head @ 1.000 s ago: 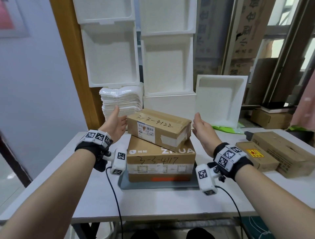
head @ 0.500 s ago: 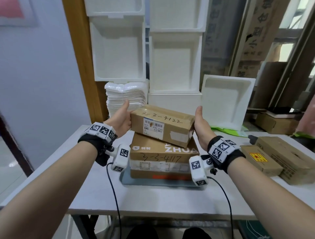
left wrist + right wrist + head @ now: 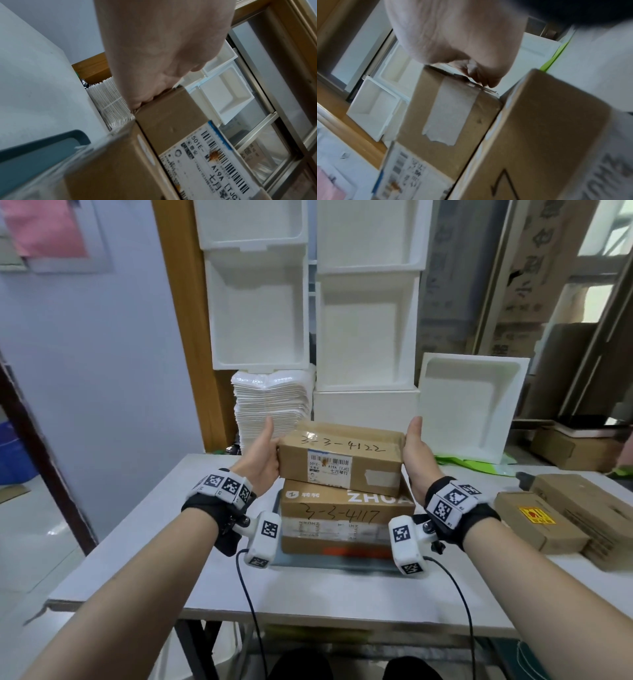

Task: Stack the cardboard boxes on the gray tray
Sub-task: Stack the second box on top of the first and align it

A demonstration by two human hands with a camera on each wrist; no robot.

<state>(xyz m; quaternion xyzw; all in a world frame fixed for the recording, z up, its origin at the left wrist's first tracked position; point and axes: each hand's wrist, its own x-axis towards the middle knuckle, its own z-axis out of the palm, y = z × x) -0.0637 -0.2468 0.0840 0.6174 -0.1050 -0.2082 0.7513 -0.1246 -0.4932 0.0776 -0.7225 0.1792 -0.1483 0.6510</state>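
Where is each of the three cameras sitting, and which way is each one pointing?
Head: worn on the head, facing forward and down at the table; both forearms and both hands show, pressing the ends of the top box.
Left wrist: looks along the left hand at that box's end, with the gray tray below.
Right wrist: looks along the right hand at the taped end.
Shared: all three show the top box on the lower box.
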